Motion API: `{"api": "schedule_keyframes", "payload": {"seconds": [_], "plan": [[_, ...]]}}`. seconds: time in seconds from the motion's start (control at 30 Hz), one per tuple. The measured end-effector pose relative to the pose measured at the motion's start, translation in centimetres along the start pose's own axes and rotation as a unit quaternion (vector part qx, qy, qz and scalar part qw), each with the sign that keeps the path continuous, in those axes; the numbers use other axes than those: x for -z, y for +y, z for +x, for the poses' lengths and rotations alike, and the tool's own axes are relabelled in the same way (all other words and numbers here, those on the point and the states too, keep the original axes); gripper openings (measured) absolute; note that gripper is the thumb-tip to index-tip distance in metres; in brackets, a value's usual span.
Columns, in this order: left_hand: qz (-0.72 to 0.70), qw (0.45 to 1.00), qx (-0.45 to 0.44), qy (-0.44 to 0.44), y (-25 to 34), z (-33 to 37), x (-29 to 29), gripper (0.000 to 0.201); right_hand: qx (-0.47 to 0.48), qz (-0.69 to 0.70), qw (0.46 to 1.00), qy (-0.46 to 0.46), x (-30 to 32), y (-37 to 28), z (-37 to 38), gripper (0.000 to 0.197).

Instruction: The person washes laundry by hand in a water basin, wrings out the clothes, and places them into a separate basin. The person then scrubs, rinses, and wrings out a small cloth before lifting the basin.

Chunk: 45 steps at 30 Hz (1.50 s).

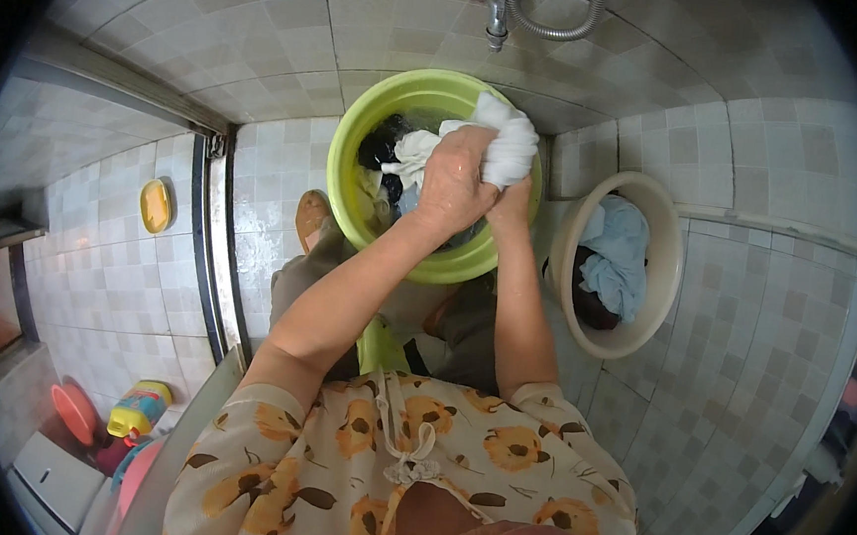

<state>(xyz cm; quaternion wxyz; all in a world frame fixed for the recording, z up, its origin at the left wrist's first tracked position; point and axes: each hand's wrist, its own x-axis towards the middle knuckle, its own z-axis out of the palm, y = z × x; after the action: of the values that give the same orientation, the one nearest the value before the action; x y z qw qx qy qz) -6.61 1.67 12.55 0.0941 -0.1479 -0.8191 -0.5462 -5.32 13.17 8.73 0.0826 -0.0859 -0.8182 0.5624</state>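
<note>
The left hand and right hand clench a bunched white fabric cloth, the right's fingers partly hidden. The cloth bulges beyond both hands, above the far right rim of a round lime-green plastic basin.

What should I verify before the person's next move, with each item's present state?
1. White cloth gripped by the left hand and right hand: ok, both close on it.
2. Hands over the green tub: ok, toward its right side.
3. Other clothes inside the green tub's rim: ok.
4. Beige tub upright at the right: ok, with a light blue cloth inside.
5. Tap not pouring: ok, no stream visible.
6. White cloth free of water: cannot tell.
</note>
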Motion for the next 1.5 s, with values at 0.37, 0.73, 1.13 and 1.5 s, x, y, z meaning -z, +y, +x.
{"api": "schedule_keyframes", "payload": {"seconds": [0.37, 0.73, 1.13, 1.5], "plan": [[-0.386, 0.745, 0.544, -0.007, -0.9, 1.5, 1.3, 0.084, -0.047, 0.518, 0.851, 0.069, 3.0, -2.2, 0.2, 0.054], [-0.623, 0.657, 0.424, 0.044, -3.1, 1.0, -0.1, 0.044, -0.162, 0.372, 0.914, -0.003, 2.3, -4.3, -0.7, 0.058], [-0.170, 0.976, 0.111, 0.075, -0.7, 0.4, -0.1, 0.011, -0.211, 0.522, 0.826, -0.032, 2.6, 0.1, 0.0, 0.057], [-0.097, 0.989, 0.109, 0.025, -0.7, 0.4, -0.4, 0.017, -0.288, 0.539, 0.792, -0.002, 0.8, 3.4, 0.8, 0.045]]}}
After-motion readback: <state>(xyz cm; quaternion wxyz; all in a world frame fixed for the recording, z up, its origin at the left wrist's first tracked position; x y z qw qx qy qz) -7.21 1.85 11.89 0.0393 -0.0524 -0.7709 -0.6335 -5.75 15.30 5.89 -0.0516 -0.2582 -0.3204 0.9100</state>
